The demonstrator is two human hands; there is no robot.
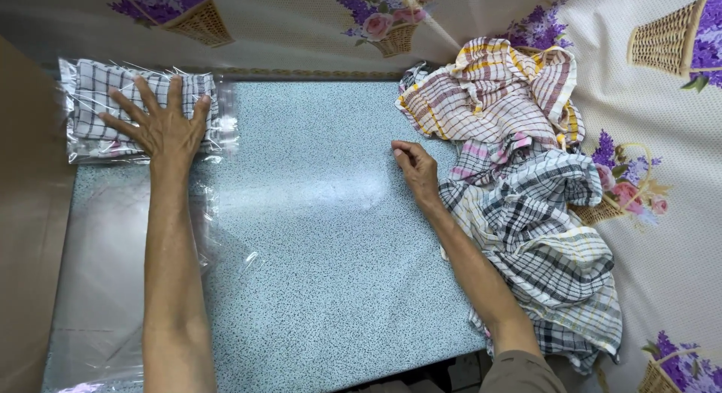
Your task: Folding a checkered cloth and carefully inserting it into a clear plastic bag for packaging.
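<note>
My left hand (pixel 164 124) lies flat, fingers spread, on a folded checked cloth sealed in a clear plastic bag (pixel 92 107) at the far left of the speckled blue board (pixel 323 235). My right hand (pixel 415 167) rests on the board with fingers curled, holding nothing, right beside a loose pile of checked cloths (pixel 519 197). The top cloth of the pile is red and yellow striped (pixel 496 92); the lower ones are black and white checks.
Empty clear plastic bags (pixel 113 288) lie flat under my left forearm. A brown cardboard surface (pixel 26 212) runs along the left edge. A floral tablecloth with basket prints (pixel 662 100) covers the back and right side.
</note>
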